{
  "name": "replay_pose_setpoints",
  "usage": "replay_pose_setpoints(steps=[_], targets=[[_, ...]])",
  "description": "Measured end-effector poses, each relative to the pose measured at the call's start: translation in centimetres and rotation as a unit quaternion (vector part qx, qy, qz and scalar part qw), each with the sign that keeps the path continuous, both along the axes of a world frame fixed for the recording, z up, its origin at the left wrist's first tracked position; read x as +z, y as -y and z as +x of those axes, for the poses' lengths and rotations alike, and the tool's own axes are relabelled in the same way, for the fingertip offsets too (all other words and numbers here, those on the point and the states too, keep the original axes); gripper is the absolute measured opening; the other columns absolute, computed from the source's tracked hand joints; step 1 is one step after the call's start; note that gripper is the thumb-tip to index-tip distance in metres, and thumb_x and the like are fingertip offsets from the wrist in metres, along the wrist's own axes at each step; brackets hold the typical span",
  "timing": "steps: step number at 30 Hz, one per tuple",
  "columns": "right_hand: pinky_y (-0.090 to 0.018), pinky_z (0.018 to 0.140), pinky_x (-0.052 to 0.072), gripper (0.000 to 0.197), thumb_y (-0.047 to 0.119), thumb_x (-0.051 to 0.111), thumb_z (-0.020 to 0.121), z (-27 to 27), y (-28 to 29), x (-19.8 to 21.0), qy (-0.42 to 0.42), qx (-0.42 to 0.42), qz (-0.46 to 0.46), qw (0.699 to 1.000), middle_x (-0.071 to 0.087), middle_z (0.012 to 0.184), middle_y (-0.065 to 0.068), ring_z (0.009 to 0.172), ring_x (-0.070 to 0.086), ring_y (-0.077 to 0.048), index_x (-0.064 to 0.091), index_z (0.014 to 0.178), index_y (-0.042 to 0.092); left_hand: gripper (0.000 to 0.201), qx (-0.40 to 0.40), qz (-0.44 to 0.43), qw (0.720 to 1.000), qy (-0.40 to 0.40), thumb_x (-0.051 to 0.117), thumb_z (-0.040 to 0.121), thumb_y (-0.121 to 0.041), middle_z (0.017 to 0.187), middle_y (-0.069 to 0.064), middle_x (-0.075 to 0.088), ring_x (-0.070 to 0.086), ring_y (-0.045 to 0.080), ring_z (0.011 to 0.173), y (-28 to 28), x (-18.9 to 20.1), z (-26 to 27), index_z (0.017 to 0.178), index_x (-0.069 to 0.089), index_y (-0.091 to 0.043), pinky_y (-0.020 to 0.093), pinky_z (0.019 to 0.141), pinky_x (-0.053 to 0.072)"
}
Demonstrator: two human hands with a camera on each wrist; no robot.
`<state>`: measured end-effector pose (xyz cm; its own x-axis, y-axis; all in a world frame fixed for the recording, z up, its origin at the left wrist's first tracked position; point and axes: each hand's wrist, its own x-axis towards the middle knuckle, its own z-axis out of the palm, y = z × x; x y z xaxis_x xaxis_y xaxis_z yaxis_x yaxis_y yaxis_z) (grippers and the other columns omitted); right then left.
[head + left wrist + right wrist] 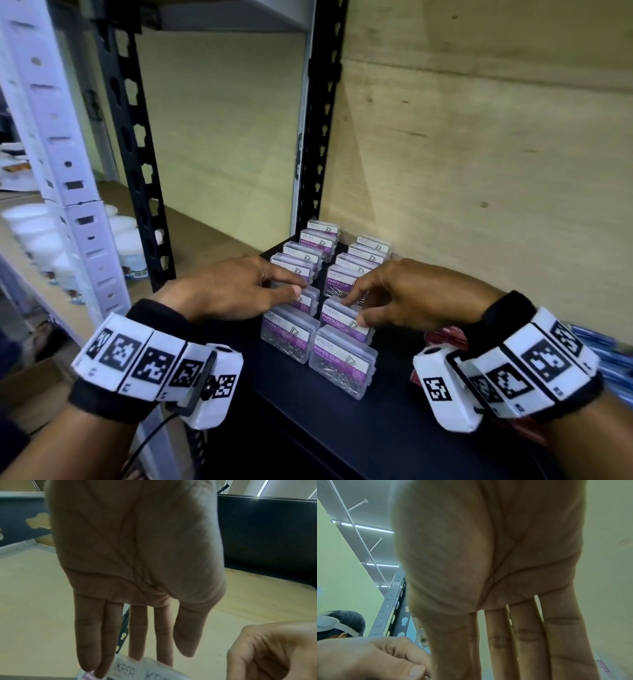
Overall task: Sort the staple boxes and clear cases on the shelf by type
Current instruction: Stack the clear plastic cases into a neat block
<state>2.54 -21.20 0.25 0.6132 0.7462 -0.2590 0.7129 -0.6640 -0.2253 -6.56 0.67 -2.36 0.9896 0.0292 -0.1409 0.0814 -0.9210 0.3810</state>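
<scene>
Clear cases of paper clips with purple and white labels stand in two rows on the black shelf. My left hand lies over the left row, its straight fingers touching the top of a case. My right hand pinches the second case from the front of the right row between index finger and thumb. Red staple boxes lie partly hidden behind my right wrist.
A plywood wall closes the shelf's back and right. A black slotted upright stands behind the rows. Blue packs sit at the far right. White tubs fill the neighbouring shelf on the left.
</scene>
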Motion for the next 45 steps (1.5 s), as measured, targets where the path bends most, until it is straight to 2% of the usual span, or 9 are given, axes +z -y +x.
replay_pose_setpoints(steps=[3,6,12,20,24,31,34,38,45], targets=[[-0.029,0.093,0.052,0.035,0.042,0.066,0.091,-0.3,0.5,0.0,-0.008,0.004,0.003,1.0,0.071,0.107,0.017,0.095,0.064,0.001,0.061,0.125,0.041,0.036,-0.012,0.004,1.0,0.002,0.041,0.093,-0.063,0.148,-0.018,0.042,0.043,0.007,0.128,0.3,0.0,-0.1,0.128,0.048,-0.061,0.034,0.108,0.035],[-0.031,0.092,0.053,0.032,0.044,0.066,0.09,-0.5,1.0,-0.2,-0.014,0.002,0.018,1.0,0.071,0.1,0.02,0.092,0.064,0.003,0.062,0.123,0.043,0.032,-0.024,-0.002,1.0,0.006,0.043,0.094,-0.06,0.145,-0.02,0.045,0.046,0.003,0.121,0.4,-0.1,-0.2,0.125,0.05,-0.062,0.028,0.098,0.037],[-0.03,0.091,0.054,0.033,0.045,0.067,0.09,-0.6,1.6,-0.3,-0.023,0.009,0.021,0.999,0.071,0.098,0.022,0.092,0.065,0.004,0.061,0.122,0.045,0.029,-0.037,0.004,0.999,0.009,0.042,0.091,-0.065,0.14,-0.022,0.05,0.051,0.003,0.119,0.4,-0.3,-0.3,0.12,0.048,-0.068,0.032,0.101,0.042],[-0.031,0.09,0.055,0.033,0.045,0.066,0.09,-0.9,2.0,-0.2,-0.039,0.015,0.012,0.999,0.071,0.099,0.023,0.092,0.066,0.004,0.06,0.122,0.045,0.026,-0.055,-0.003,0.998,0.018,0.044,0.093,-0.062,0.132,-0.026,0.055,0.052,-0.001,0.117,0.4,-0.3,-0.5,0.117,0.051,-0.067,0.034,0.104,0.043],[-0.03,0.09,0.054,0.033,0.045,0.066,0.09,-1.0,2.0,-0.2,-0.041,0.017,0.009,0.999,0.071,0.099,0.024,0.091,0.066,0.005,0.059,0.122,0.045,0.027,-0.057,-0.003,0.998,0.015,0.043,0.093,-0.061,0.137,-0.027,0.05,0.049,-0.002,0.12,0.7,-0.2,-0.8,0.119,0.051,-0.065,0.034,0.105,0.041],[-0.029,0.089,0.054,0.033,0.044,0.064,0.092,-1.3,2.1,-0.1,-0.047,0.018,0.01,0.999,0.071,0.099,0.023,0.091,0.065,0.006,0.058,0.124,0.045,0.027,-0.062,-0.007,0.998,0.015,0.043,0.093,-0.061,0.135,-0.027,0.049,0.049,-0.004,0.117,0.7,-0.3,-1.0,0.119,0.051,-0.065,0.034,0.104,0.043],[-0.028,0.089,0.054,0.032,0.043,0.064,0.092,-1.3,2.0,-0.2,-0.047,0.019,0.011,0.999,0.071,0.099,0.023,0.09,0.065,0.007,0.058,0.124,0.045,0.027,-0.06,-0.009,0.998,0.017,0.043,0.093,-0.061,0.134,-0.027,0.05,0.05,-0.004,0.114,0.6,-0.4,-1.0,0.119,0.051,-0.065,0.03,0.1,0.044],[-0.028,0.09,0.054,0.033,0.044,0.064,0.092,-1.3,2.1,-0.2,-0.045,0.022,0.011,0.999,0.07,0.099,0.023,0.091,0.065,0.007,0.057,0.124,0.045,0.029,-0.058,-0.005,0.998,0.009,0.041,0.093,-0.063,0.133,-0.024,0.05,0.05,-0.005,0.11,0.7,-0.5,-1.0,0.121,0.049,-0.065,0.021,0.088,0.042],[-0.03,0.092,0.054,0.032,0.05,0.063,0.09,-0.9,2.2,-0.1,-0.049,0.021,0.024,0.998,0.07,0.102,0.023,0.093,0.065,0.006,0.059,0.122,0.045,0.038,-0.05,-0.039,0.997,0.042,0.04,0.087,-0.07,0.135,-0.029,0.048,0.049,-0.007,0.115,0.4,-0.6,-1.2,0.124,0.047,-0.065,0.029,0.102,0.044]])
